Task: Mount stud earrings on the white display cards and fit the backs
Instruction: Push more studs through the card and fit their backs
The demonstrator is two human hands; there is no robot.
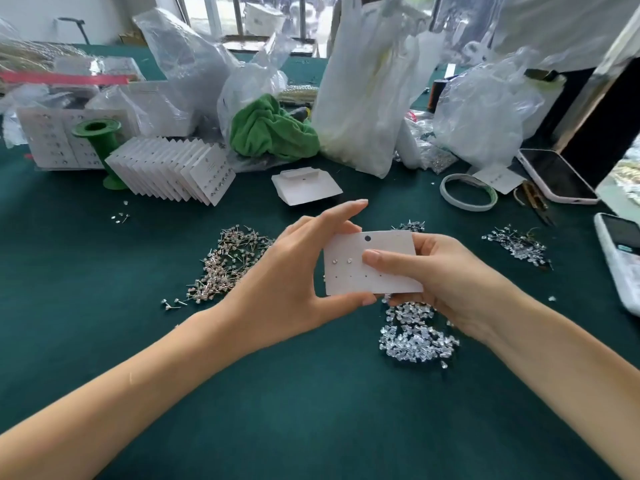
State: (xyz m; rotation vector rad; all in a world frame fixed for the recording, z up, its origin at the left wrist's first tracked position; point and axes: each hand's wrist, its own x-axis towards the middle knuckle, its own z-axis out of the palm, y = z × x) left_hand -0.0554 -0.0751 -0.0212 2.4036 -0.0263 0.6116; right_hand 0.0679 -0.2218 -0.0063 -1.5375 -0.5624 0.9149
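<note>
— Nearest first?
— Bare forearms reaching in from the bottom edge over the dark green table cover (311,427), both cut off by the frame.
— And the hands?
— Left hand (294,271) gripping the white display card (370,268) at its left edge, thumb under the lower edge, fingers curled behind the top. Right hand (440,275) pinching the card's right side, thumb flat on the front, fingers behind. Held just above the cloth, between the piles.
— Anything hidden?
— Fingertips behind the card out of sight; impossible to tell whether holding a back there.
— Look of the card?
— Rectangular, rounded corners, dark round hole near the top edge, two small studs (341,260) side by side at upper left, rows of tiny empty holes below and to the right.
— Around it?
— Heap of clear earring backs (415,337) under the right wrist, partly covered. Pile of stud earrings (228,261) left of the left hand. Another small clear heap (516,244) off right.
— Farther back?
— Fanned row of filled cards (173,168) leaning against a green spool (100,140), a green cloth (270,129), crumpled plastic bags (363,98), a roll of tape (467,192), a phone (554,174). Contents of the bags too blurred to make out.
</note>
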